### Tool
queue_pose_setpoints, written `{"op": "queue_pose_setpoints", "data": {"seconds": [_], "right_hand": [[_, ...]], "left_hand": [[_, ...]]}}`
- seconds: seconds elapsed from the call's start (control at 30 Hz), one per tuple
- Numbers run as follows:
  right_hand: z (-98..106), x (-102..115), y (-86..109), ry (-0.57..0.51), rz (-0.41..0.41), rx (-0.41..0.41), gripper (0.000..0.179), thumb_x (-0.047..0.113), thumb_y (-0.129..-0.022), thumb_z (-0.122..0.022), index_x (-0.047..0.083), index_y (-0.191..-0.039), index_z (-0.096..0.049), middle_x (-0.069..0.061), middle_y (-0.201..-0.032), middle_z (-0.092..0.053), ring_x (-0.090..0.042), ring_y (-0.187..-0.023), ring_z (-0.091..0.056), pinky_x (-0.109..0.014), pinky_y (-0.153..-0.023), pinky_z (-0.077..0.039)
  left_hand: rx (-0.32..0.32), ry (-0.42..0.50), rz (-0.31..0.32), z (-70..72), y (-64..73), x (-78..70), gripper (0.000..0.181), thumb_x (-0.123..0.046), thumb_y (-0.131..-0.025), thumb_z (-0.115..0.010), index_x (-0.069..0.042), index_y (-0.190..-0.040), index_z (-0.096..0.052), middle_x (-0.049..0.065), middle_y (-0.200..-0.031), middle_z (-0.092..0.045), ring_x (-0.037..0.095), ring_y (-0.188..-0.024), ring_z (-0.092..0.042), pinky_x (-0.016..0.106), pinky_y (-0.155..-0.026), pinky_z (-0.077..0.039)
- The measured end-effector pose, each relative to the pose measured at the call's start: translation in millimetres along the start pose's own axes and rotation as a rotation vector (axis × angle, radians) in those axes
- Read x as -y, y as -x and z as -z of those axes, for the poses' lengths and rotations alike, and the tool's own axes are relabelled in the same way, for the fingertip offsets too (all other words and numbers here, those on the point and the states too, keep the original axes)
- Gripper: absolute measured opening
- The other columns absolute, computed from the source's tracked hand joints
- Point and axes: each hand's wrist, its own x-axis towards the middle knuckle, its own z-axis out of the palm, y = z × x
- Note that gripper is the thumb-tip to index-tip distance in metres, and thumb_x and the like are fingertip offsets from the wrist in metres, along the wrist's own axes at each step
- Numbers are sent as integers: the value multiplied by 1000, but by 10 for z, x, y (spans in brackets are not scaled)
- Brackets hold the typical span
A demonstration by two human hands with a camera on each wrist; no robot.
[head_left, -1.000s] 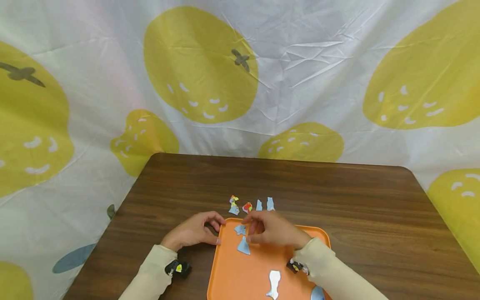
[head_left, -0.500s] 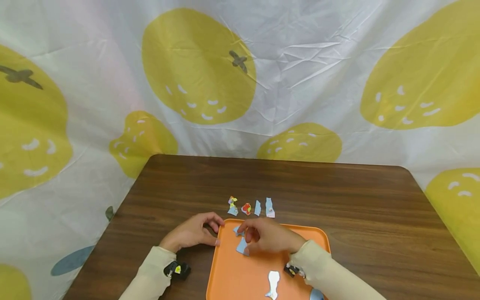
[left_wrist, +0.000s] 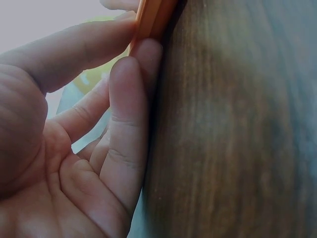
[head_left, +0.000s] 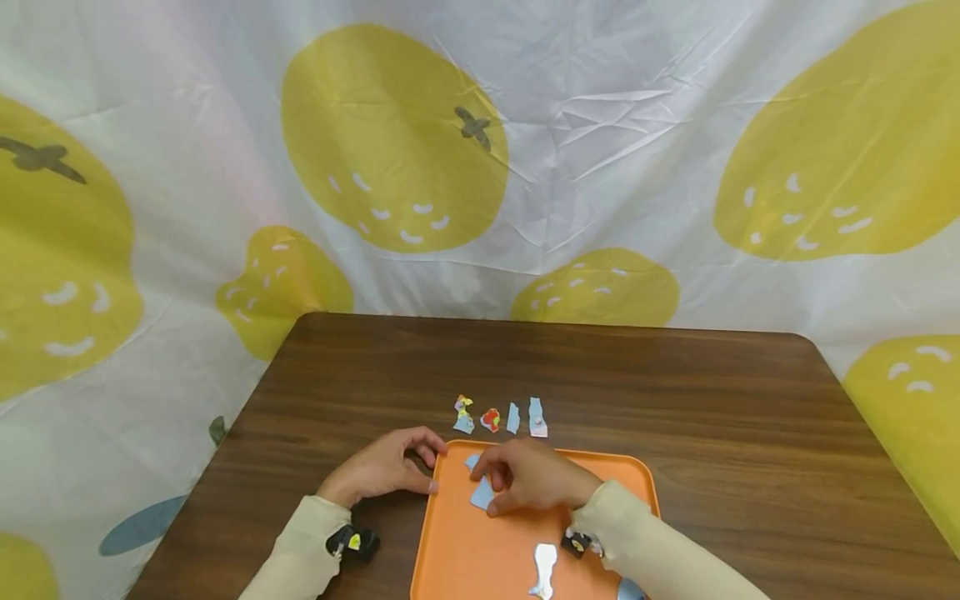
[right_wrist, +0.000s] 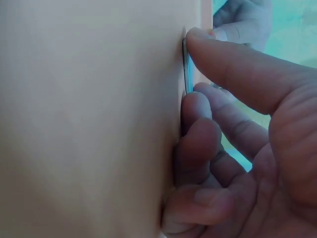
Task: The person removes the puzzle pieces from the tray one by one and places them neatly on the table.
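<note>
My right hand is low over the orange tray, holding a flat light-blue puzzle piece by its edges. In the right wrist view, the thin edge of the blue puzzle piece shows between thumb and fingertip, flat against the tray. Just beyond it lies a second blue puzzle piece, partly covered by the index finger. At the tray's far left corner, my left hand holds the rim. The left wrist view has the tray's rim between thumb and fingertips.
Past the tray's far edge, loose pieces lie in a row on the brown table: a multicoloured one, a red one and two blue ones. Nearer me in the tray are a pale piece and a blue-grey piece beside the sleeve.
The right hand has shifted slightly toward me, its thumb and index finger now at opposite edges of the nearer blue puzzle piece. The left hand has stayed at the tray's rim.
</note>
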Motion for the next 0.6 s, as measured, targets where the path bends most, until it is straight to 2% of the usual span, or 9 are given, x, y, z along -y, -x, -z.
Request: {"op": "queue_pose_setpoints", "data": {"seconds": [0.17,0.3,0.6], "right_hand": [[-4,7,-14,52,-21,-3,29,19,-76,-95,20,-99,-77,9,-73,-62,3,-65,-50,-19,-65,-43],[-3,23,-12,68,-27,0,29,20,-75,-96,21,-94,-75,10,-71,-61,3,-64,-49,-19,-63,-42],[8,40,-5,83,-29,2,33,20,-74,-97,20,-98,-75,11,-72,-59,2,-65,-49,-20,-63,-44]], "left_hand": [[-4,3,1,-13,4,15,51,-4,-82,-89,-1,-127,-65,13,-106,-64,17,-77,-68,25,-73,-55],[-3,8,-1,-13,7,15,51,-3,-82,-88,1,-128,-65,15,-106,-64,17,-76,-68,25,-73,-55],[-8,12,18,-13,5,1,51,-4,-82,-88,-2,-127,-65,13,-106,-65,16,-75,-68,26,-73,-55]]}}
